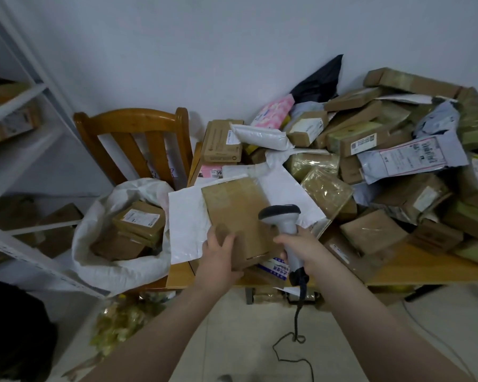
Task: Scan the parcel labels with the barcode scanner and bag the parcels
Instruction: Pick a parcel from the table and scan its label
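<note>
My left hand (218,255) grips the near left corner of a brown cardboard parcel (238,210), held tilted above the table's front edge; no label shows on its upper face. My right hand (301,246) holds a grey barcode scanner (283,219) by its handle, its dark head just right of the parcel. The scanner's cable (297,318) hangs down to the floor. A white woven sack (122,260) stands open at the left, with several labelled brown parcels (138,219) inside it.
A wooden table (425,268) carries a large heap of boxes and poly mailers (398,155) at the right and back. A flat white mailer (188,224) lies under the held parcel. A wooden chair (133,139) stands behind the sack; white shelving (20,150) with boxes lines the left.
</note>
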